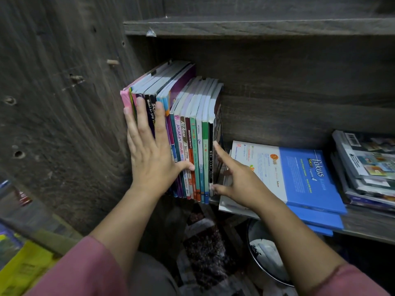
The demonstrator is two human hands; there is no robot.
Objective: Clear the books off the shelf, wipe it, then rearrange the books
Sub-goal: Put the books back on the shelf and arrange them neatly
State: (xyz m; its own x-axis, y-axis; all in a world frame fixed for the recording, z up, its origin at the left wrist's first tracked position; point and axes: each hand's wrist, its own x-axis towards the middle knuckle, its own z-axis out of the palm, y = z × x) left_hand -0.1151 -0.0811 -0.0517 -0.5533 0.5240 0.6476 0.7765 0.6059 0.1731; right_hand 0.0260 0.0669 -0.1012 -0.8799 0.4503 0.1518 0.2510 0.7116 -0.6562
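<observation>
A row of upright books stands at the left end of a dark wooden shelf, spines facing me, leaning slightly left against the side wall. My left hand lies flat with fingers spread against the spines of the leftmost books. My right hand touches the rightmost book of the row, index finger on its cover and thumb at its bottom edge. To the right a blue and white "fokus" book lies flat on top of other blue books.
A stack of flat books sits at the shelf's right end. The board above roofs the compartment. Below the shelf sit a round metal bowl and a patterned cloth. Yellow and purple books lie at lower left.
</observation>
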